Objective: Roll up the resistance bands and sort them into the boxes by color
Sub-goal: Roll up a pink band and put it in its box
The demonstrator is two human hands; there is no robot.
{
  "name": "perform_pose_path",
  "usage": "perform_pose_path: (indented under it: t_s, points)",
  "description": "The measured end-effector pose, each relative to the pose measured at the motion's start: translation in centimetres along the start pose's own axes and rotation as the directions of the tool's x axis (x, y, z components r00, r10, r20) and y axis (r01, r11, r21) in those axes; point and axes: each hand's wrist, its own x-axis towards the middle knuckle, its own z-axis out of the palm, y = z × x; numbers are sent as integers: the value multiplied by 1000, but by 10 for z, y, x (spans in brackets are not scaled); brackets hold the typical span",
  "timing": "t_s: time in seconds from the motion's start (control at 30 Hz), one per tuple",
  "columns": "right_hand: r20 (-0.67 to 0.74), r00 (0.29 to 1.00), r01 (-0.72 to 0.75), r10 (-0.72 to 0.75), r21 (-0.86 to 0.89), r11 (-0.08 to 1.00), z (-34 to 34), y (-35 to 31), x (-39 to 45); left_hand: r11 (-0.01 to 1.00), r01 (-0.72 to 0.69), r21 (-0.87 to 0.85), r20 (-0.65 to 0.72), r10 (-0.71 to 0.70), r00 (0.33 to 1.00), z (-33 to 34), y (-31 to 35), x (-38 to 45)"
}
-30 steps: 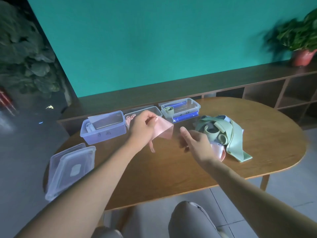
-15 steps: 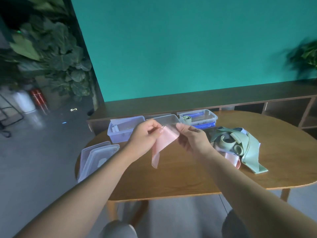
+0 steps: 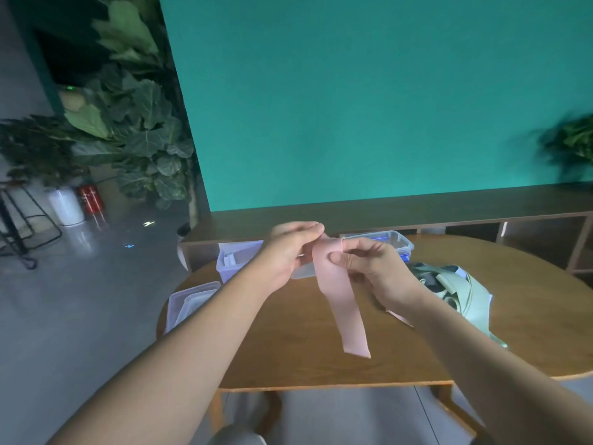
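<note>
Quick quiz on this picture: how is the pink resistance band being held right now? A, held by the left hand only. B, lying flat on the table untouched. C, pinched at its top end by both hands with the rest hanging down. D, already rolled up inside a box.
C: the left hand and right hand both pinch the top of the pink band, whose free end hangs above the table.

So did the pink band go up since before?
Yes. The pink band was low beside the boxes; now both hands hold its top above them, and it hangs straight down over the table.
</note>
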Motion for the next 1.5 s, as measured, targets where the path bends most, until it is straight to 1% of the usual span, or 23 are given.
perform_pose_path:
  t_s: [0.07, 0.13, 0.2, 0.3, 0.37, 0.43, 0.5, 0.57, 0.63, 0.7, 0.83, 0.9, 0.93, 1.0, 1.07, 1.13, 1.2, 1.33, 1.43, 1.5]
  points:
    - [10, 1000, -5, 5, -24, 1000, -1, -8, -7, 998, -43, -48, 15, 44, 999, 2, 6, 0]
    - [34, 999, 0, 2, -55, 999, -3, -12, -9, 995, -85, -58, 56, 88, 995, 4, 12, -4]
    - [34, 999, 4, -1, -99, 995, -4, -16, -9, 993, -122, -13, 73, 122, 990, 5, 16, -7]
    - [26, 999, 36, -32, -151, 988, 0, -26, -9, 984, -175, 40, 36, 173, 984, 7, 22, -14]
    - [-6, 996, 83, -85, -156, 984, 5, -37, -10, 978, -199, 65, 6, 199, 980, 6, 26, -17]
    - [-74, 986, 134, -151, -200, 971, 10, -45, -9, 971, -223, 87, 2, 223, 975, 4, 30, -19]
    - [-125, 972, 163, -200, -254, 953, 11, -49, -3, 956, -250, 152, 8, 252, 968, 0, 34, -19]
    - [-135, 966, 173, -221, -300, 938, 12, -53, 2, 918, -276, 284, 11, 285, 959, -3, 40, -20]
    - [-139, 965, 167, -224, -336, 927, 12, -57, 6, 874, -284, 393, 28, 298, 954, -5, 44, -20]
    - [-139, 964, 170, -227, -337, 926, 11, -61, 10, 852, -270, 448, 38, 284, 958, -6, 45, -16]
    - [-129, 972, 127, -198, -422, 898, 2, -60, 21, 841, -255, 477, 32, 274, 961, -3, 43, -7]
    - [-122, 982, 77, -144, -438, 896, -4, -56, 28, 843, -232, 486, 22, 253, 967, -1, 38, 3]
    - [-113, 989, 39, -96, -424, 905, -7, -53, 32, 847, -217, 485, 16, 240, 971, 1, 35, 9]
    - [-65, 996, -80, 61, -350, 933, -12, -44, 40, 852, -191, 488, 15, 211, 977, 1, 27, 25]
    - [-35, 972, -233, 231, -228, 945, -15, -32, 48, 859, -174, 481, 11, 193, 981, 1, 21, 40]
    - [-19, 947, -321, 321, -108, 941, -20, -16, 60, 864, -173, 473, -1, 197, 980, 2, 15, 54]
    - [-27, 939, -345, 344, -42, 938, -25, 1, 75, 856, -184, 482, -1, 211, 978, 2, 8, 68]
    - [-78, 940, -337, 332, -71, 939, -34, 20, 113, 806, -264, 531, 29, 293, 956, -2, -7, 93]
    - [-99, 948, -303, 301, -1, 953, -36, 28, 132, 777, -323, 541, 21, 371, 928, -8, -24, 100]
    - [-88, 950, -298, 298, 19, 954, -37, 40, 135, 772, -335, 540, 12, 392, 920, -14, -42, 97]
